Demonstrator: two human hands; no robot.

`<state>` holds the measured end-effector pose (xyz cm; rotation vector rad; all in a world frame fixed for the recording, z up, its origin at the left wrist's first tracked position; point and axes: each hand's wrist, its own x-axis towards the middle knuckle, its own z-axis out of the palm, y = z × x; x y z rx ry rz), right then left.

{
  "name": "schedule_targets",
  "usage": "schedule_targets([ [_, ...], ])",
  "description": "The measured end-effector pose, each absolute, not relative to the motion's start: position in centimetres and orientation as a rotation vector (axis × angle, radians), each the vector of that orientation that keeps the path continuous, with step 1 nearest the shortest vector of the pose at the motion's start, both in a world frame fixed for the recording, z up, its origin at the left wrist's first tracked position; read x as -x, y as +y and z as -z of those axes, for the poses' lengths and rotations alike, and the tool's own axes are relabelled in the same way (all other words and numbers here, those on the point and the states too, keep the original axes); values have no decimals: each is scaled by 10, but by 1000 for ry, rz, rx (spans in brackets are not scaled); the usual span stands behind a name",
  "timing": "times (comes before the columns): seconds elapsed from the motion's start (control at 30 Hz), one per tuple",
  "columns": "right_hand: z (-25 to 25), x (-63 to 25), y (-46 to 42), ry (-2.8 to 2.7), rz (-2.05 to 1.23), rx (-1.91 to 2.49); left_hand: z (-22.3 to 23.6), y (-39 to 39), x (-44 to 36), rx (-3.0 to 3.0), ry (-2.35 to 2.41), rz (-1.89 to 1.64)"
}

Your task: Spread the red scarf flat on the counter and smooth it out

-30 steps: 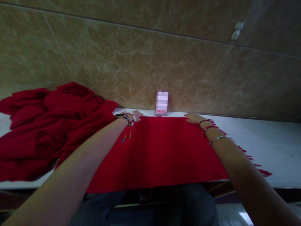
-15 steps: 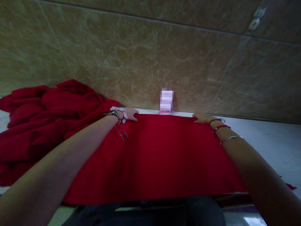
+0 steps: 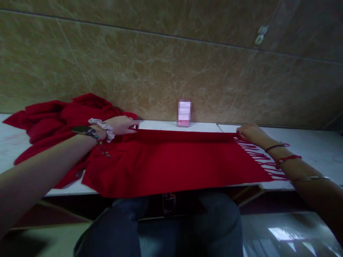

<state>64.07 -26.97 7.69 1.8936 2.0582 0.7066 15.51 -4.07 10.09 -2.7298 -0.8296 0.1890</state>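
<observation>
A red fringed scarf [image 3: 182,164] lies stretched across a narrow white ledge, its far edge pulled straight between both hands. My left hand [image 3: 122,125], with a scrunchie at the wrist, is closed on that edge at the left. At the right, my right hand [image 3: 252,135] pinches the far corner, where the tasselled fringe [image 3: 254,157] begins. To the left a crumpled heap of the same red fabric [image 3: 61,121] lies partly under my left forearm.
A brown marble wall [image 3: 155,67] rises behind the white ledge [image 3: 302,146]. Against the wall stands a small blurred white-and-pink object [image 3: 184,113]. A light fitting [image 3: 261,35] is on the wall. My knees [image 3: 219,221] are under the ledge's front edge.
My hands have moved apart along the far edge, the left one leftward and the right one rightward. The scarf's near edge has shifted away from me, and its fringed end now shows.
</observation>
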Motion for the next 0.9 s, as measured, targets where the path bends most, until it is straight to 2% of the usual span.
schedule_targets([
  [0.1,-72,-637,-307,2143,-588,-1900,-100,-75,-138,2803,-811,-259],
  [0.27,-49,-618,-347,2160,-59,-1924,-69,-122,-129,2889,-657,-411],
  [0.33,-49,-608,-345,2144,52,-1959,-58,-132,-139,2898,-608,-431],
  [0.47,-53,-576,-320,2221,-116,-2093,-40,-141,-174,3052,-578,-140],
  [0.53,-43,-555,-304,2295,-240,-2134,-27,-144,-190,3058,-759,-32],
  [0.63,-12,-529,-286,2388,-168,-2126,-5,-142,-204,3017,-1005,-100],
  [0.73,13,-516,-272,2347,-60,-2182,6,-128,-203,3032,-1026,-109],
  [0.9,16,-511,-241,2343,-9,-2224,1,-90,-195,3021,-1016,-125],
])
